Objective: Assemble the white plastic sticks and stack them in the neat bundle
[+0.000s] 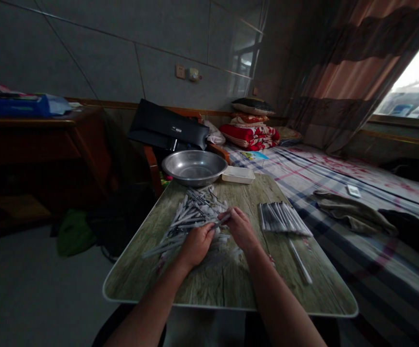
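My left hand (196,245) and my right hand (241,229) meet above a wood-patterned tabletop (227,284). Between their fingers they hold a thin plastic tube (223,220). A loose heap of similar slim tubes (195,217) lies just beyond and left of my left hand. To the right of my right hand, a neat row of tubes (283,219) lies side by side. A single longer white stick (300,261) rests near the table's right side.
A steel basin (194,167) and a white plastic tray (238,174) stand at the table's far end. A plaid-sheeted bed (339,188) runs along the right, with folded cloth (354,212) on it. A wooden desk (32,140) stands at the left.
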A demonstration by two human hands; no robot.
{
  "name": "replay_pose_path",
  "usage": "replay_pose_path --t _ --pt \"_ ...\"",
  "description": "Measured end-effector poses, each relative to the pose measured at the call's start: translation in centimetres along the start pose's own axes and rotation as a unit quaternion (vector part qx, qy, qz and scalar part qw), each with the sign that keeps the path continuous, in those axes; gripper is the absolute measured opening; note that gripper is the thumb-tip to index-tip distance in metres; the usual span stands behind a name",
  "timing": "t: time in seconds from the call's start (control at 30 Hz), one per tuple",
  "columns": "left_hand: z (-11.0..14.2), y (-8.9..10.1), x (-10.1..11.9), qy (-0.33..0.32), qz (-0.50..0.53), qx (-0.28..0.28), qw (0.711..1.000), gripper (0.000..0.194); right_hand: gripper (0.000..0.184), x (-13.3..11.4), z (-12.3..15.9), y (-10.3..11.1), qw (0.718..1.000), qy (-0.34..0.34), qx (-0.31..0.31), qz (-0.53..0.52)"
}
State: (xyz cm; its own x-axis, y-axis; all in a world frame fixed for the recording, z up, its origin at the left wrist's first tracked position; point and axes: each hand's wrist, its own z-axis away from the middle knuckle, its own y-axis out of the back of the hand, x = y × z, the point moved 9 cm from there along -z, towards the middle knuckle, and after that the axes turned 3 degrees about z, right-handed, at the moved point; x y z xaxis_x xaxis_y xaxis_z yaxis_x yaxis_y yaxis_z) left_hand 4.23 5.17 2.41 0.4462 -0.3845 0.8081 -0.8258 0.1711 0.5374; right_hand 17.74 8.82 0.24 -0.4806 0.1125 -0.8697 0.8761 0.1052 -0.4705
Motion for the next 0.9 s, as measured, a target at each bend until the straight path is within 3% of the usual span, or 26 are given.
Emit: replay_pose_path --t 0.17,0.33,0.9 --pt "0.1 -0.7 0.4 0.004 -0.031 -0.007 0.999 0.034 0.025 1.5 1.2 -2.7 0.984 -0.103 -0.087 -0.112" --pt "0.0 -1.2 0.8 0.001 -0.028 0.011 1.000 0.033 0.054 2.5 3.0 -4.9 0.952 -0.199 -0.173 -0.153" --pt "0.2 -1.8 0.5 -0.013 -0.098 0.037 0.994 0.033 0.047 2.1 3.1 -5.0 0.954 -0.185 -0.156 -0.177"
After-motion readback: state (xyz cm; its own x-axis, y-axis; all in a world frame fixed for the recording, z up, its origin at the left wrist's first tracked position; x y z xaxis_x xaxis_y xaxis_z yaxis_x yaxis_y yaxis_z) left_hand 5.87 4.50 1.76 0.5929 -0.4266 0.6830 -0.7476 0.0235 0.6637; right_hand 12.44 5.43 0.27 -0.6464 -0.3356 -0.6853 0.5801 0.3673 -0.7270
